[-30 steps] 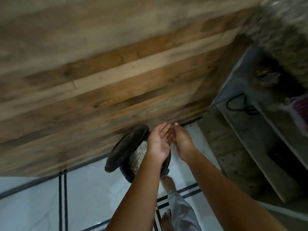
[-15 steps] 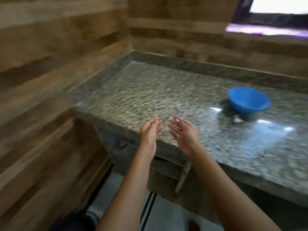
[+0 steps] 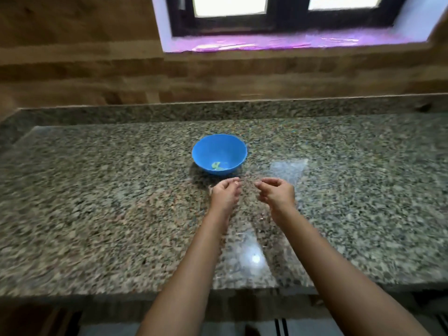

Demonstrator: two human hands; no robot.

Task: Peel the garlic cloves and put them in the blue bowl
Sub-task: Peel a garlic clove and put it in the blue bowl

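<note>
Both hands are out over the tabletop (image 3: 116, 204), just this side of the blue bowl (image 3: 219, 147). On the left hand (image 3: 225, 196) the grip is curled in, thumb up against the forefinger like a pinch. There's a pale speck at the fingertips (image 3: 235, 182), but it could be a bit of garlic or just a nail, and I honestly can't tell. The right hand (image 3: 277, 194) is in much the same state: fingers curled, thumb and forefinger close together, nothing I can make out between them. The two hands are near each other but not touching.

The peeled cloves (image 3: 218, 165) are a few pale greenish bits in the bottom of the bowl, toward the near side.

What I'd worry about:
- If there is a clove in either pinch, it's tiny and slick. One slip and it's off across that glossy stone, and good luck spotting it against the speckle.
- The left knuckles are close to the bowl, and it looks like light plastic. A careless reach could shove or tip it.
- Loose skin could drop in with the good stuff.

As for direction, the bowl sits upright with its mouth facing up, and it's round, so it has no long axis. The cloves inside are too small and smeared for me to say which way they lie.
</note>
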